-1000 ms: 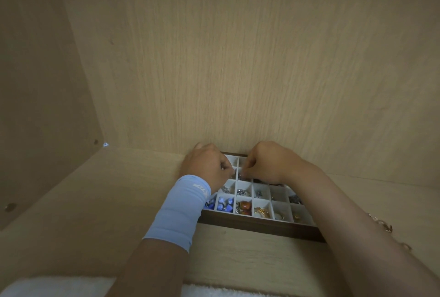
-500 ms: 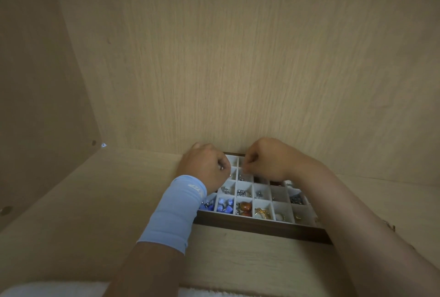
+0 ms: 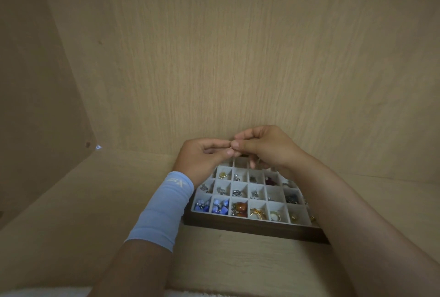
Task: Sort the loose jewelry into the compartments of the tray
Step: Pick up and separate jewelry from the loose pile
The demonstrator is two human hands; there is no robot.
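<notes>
Two hands over one tray [image 3: 257, 227], left hand [image 3: 202, 156] and right hand [image 3: 266, 151] both pinching one tiny gold piece [image 3: 231, 146]

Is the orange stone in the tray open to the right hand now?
Likely yes: the orange stone lies uncovered in the tray, front row, though the right hand pinches a small piece with the left hand.

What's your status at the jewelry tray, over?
Over the tray, far rows: left hand and right hand pinch one small piece between fingertips. Most visible slots filled. Hands hide the far row.
</notes>
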